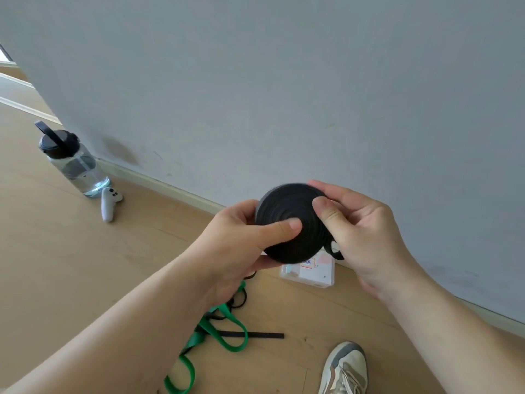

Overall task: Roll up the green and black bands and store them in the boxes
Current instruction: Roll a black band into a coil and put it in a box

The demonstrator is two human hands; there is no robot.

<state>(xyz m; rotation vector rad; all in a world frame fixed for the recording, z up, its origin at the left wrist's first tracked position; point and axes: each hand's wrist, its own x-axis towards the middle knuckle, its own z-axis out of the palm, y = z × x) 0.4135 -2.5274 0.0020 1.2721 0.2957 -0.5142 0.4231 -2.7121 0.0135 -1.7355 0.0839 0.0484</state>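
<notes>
Below the black roll, a shoe and the unrolled green band lie on the floor. The left hand and right hand pinch the roll, thumbs pressed on its face. A white box sits behind it, and a bottle stands far left.

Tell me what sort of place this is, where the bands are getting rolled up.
Probably an indoor room, home or office: a light wood floor meets a plain grey wall at a skirting board, with a water bottle and a white game controller on the floor.
</notes>
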